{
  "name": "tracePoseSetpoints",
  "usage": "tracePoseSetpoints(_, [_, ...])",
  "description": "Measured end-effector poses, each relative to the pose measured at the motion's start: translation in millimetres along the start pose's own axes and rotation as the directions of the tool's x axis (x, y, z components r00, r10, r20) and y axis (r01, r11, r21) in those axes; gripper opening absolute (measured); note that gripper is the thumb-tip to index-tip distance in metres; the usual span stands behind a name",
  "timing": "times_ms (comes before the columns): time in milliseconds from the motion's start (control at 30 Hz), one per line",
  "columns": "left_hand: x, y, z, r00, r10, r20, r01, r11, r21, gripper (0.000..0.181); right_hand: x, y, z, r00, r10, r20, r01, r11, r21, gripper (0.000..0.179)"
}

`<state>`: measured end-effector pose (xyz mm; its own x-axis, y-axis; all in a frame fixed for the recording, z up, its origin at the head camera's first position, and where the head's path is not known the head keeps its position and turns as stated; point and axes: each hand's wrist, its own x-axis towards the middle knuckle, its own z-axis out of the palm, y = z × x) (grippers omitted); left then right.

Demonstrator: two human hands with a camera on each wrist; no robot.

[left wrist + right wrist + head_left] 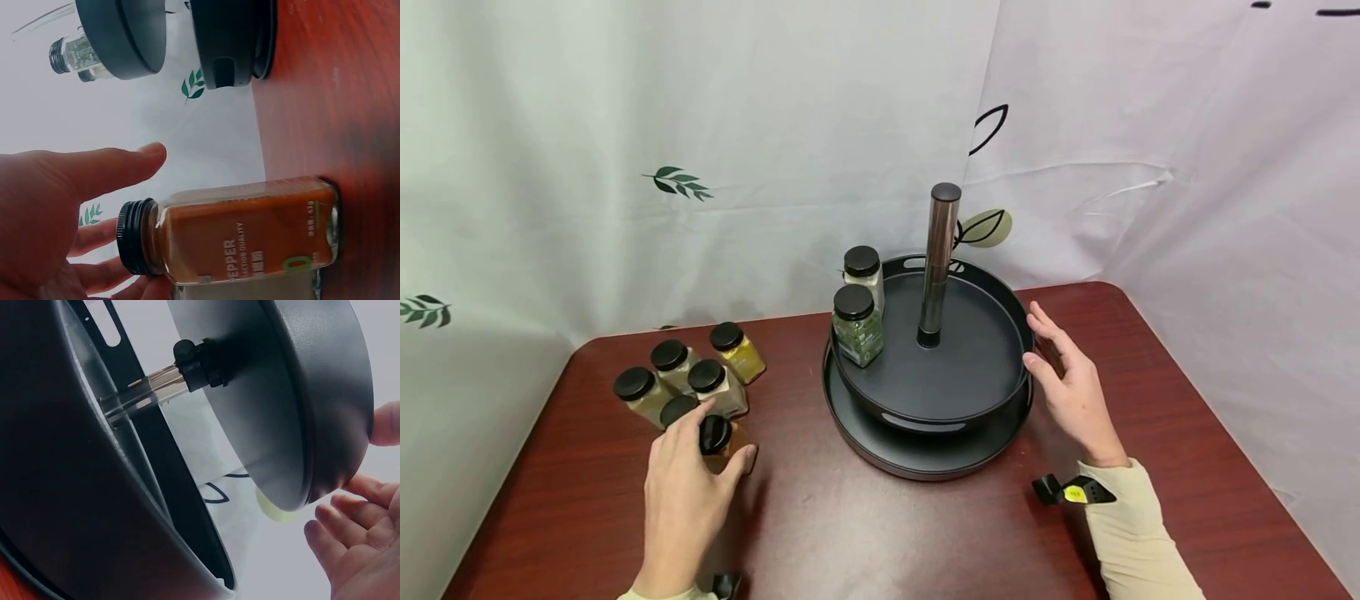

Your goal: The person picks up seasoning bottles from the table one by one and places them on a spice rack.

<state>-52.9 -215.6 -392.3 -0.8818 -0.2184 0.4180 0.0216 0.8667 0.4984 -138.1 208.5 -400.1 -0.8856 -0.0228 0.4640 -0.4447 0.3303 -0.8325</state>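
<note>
My left hand reaches over a group of spice jars at the left, thumb spread from the fingers. Between them stands a pepper jar of orange-brown powder with a black cap; the thumb is apart from it in the left wrist view, and the fingers lie behind its cap. My right hand is at the right rim of the black upper tray of a two-tier stand, thumb and fingertips touching its side. On that tray stand a jar of green herbs and a pale jar behind it.
The lower tray rests on the red-brown table. A metal post rises from the upper tray. By the left hand stand a yellow jar, a pale jar and several others. A patterned white cloth hangs behind.
</note>
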Motion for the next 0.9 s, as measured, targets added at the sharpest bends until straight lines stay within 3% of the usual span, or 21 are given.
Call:
tracePoseSetpoints(200, [-4.2,-0.5,2.8,0.999,-0.043,0.014,0.043,0.999,0.025,0.073,0.3,-1,0,1.000,-0.004,-0.011,0.004,1.000,-0.007,0.045])
tracePoseSetpoints(433, [-9.3,-3.3,6.5,0.999,-0.037,-0.004,0.037,0.999,0.024,0.075,0.3,-2,0,0.999,0.008,-0.051,-0.010,0.999,-0.040,0.037])
tracePoseSetpoints(633, [-12.8,-7.4,9.3,0.999,-0.052,0.016,0.052,0.999,0.012,0.078,-1.2,-2,0,0.999,0.012,-0.035,-0.010,0.999,0.041,0.037])
tracePoseSetpoints(900, [-14.0,-9.0,12.6,1.000,-0.006,-0.018,0.006,1.000,0.006,0.076,-1.3,1,-2,1.000,-0.029,-0.007,0.030,0.992,0.122,0.034])
